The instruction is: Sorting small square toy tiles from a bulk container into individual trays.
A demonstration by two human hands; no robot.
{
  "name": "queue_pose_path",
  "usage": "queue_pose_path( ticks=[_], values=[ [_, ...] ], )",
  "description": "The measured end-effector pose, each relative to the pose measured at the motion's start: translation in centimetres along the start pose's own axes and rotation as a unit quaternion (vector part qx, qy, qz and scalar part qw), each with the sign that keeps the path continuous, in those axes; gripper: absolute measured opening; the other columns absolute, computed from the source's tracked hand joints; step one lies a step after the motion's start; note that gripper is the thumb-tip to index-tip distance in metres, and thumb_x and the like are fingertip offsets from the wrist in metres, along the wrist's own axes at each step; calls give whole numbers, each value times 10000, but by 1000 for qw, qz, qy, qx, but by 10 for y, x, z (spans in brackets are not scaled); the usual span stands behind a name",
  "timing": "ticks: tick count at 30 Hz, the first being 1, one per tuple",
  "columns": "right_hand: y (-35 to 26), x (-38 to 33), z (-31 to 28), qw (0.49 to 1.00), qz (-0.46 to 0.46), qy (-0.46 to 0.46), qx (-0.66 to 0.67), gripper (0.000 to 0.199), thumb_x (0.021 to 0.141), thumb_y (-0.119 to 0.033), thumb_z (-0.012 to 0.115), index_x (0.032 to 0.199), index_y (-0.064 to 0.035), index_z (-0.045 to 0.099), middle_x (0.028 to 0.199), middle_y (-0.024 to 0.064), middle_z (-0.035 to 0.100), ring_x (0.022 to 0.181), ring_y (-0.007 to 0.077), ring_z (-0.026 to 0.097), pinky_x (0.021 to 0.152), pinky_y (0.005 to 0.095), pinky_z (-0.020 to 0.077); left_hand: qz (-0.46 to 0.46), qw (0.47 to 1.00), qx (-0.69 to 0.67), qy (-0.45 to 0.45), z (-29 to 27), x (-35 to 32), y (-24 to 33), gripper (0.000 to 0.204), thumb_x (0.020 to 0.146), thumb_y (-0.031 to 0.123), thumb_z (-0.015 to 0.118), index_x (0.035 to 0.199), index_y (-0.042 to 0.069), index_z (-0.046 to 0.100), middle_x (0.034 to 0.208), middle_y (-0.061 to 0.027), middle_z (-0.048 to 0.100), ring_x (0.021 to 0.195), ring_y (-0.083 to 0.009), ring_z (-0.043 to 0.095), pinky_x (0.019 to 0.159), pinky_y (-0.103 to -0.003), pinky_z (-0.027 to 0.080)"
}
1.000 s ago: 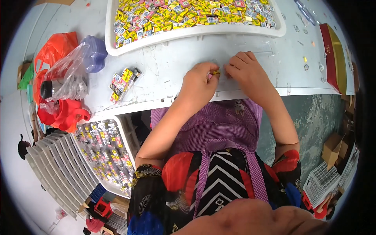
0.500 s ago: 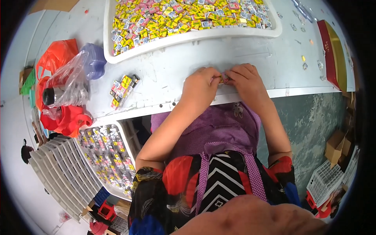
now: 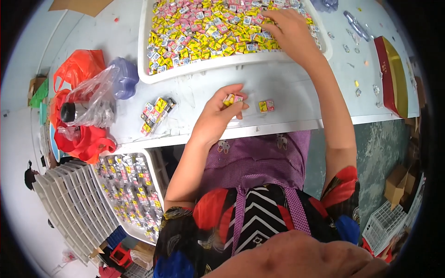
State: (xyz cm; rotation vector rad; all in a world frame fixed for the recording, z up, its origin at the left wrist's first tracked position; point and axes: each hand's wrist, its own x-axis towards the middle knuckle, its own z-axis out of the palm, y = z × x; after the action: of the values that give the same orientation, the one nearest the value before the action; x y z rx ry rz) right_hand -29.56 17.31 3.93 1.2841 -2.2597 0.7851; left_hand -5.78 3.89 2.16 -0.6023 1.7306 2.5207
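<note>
Small packets being gathered from the tray

A few packets are pinched in the left hand at the table edge; the right hand, loosely curled, is laid on the packets in the white tray, so one packet must be picked out next.

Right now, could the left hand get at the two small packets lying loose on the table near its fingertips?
Probably yes. The left hand lies beside the loose packets with only bare white table between, though its fingers already pinch a small packet. The right hand is away in the tray.
</note>
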Motion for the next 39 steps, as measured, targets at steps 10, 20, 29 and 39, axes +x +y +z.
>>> queue_pose_path(
  ticks=[10,20,29,39],
  values=[
    [-24,19,-23,986,77,-98,114,220,824,-132,640,1008,-12,648,929,152,638,935,313,581,837,391,457,-1,998,65,2,-7,-12,-7,293,805,34,721,1080,5,627,1009,-54,633,816,-151,622,754,-266,526],
    [-92,-113,-17,959,0,-154,238,238,728,-51,701,957,-74,641,973,49,631,927,260,564,850,372,437,156,865,478,-12,10,4,-5,285,691,125,773,876,8,590,874,-157,575,783,-357,572,695,-410,475],
    [-95,-127,-6,968,28,-108,225,260,716,-60,720,965,-82,649,1032,49,644,956,271,568,880,375,426,224,826,517,-24,0,9,-3,277,711,121,798,905,12,632,859,-118,620,733,-234,602,684,-330,493],
    [-90,-145,-11,861,288,-33,418,320,772,68,667,1078,-17,620,1131,114,610,1097,207,551,966,299,413,58,935,350,6,-2,5,4,287,758,98,759,991,11,615,891,-102,650,746,-221,609,699,-322,490]
  ],
)
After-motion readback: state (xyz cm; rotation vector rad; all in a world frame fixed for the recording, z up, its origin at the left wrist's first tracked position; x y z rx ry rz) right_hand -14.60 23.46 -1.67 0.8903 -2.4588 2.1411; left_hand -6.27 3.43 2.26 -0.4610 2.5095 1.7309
